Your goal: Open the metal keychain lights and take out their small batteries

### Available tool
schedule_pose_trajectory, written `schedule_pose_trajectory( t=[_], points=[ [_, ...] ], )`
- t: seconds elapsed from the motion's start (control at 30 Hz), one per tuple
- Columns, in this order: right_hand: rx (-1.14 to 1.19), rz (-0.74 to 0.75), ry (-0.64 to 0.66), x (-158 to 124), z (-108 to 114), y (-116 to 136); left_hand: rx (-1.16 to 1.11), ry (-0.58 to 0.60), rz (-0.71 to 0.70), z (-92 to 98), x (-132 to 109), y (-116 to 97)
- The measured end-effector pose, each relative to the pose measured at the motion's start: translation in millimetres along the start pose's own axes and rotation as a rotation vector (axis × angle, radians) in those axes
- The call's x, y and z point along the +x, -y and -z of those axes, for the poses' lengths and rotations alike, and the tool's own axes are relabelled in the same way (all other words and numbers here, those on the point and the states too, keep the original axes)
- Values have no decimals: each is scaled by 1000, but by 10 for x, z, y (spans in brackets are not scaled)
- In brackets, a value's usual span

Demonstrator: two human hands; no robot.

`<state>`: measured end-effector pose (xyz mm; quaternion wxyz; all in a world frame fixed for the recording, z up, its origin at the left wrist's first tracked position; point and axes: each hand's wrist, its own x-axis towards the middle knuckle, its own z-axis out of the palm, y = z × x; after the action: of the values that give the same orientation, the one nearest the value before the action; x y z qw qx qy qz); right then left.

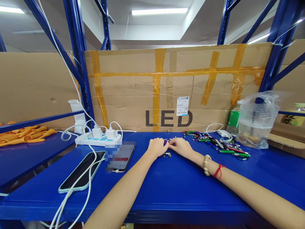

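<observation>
My left hand [157, 147] is closed over the middle of the blue table, around a small purple pen-like piece [165, 142] that shows between its fingers. Beside it, my right hand [181, 147] has its fingers pinched together, and the fingertips of both hands meet or nearly meet. A small dark bit shows at the right fingertips, too small to name. Just in front of the hands lies a small silver metal piece [166, 155]. More small shiny bits are partly hidden behind the fingers. To the right is a loose pile of coloured pen-like pieces [220, 144].
On the left are a white power strip [98, 140] with chargers, a phone [82, 173] under white cables, and a second dark-screened device [124, 157]. A plastic bag [256, 127] and a green-labelled bottle [234, 119] stand back right. Taped cardboard [133, 95] walls the rear.
</observation>
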<state>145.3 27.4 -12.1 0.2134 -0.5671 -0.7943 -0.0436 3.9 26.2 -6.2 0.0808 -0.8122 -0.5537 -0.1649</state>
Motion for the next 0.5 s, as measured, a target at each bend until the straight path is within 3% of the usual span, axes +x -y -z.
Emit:
schedule_pose_trajectory(
  t=[0.5],
  points=[
    [-1, -2, 7, 8, -1, -8, -5, 41, 26, 43, -19, -24]
  ],
)
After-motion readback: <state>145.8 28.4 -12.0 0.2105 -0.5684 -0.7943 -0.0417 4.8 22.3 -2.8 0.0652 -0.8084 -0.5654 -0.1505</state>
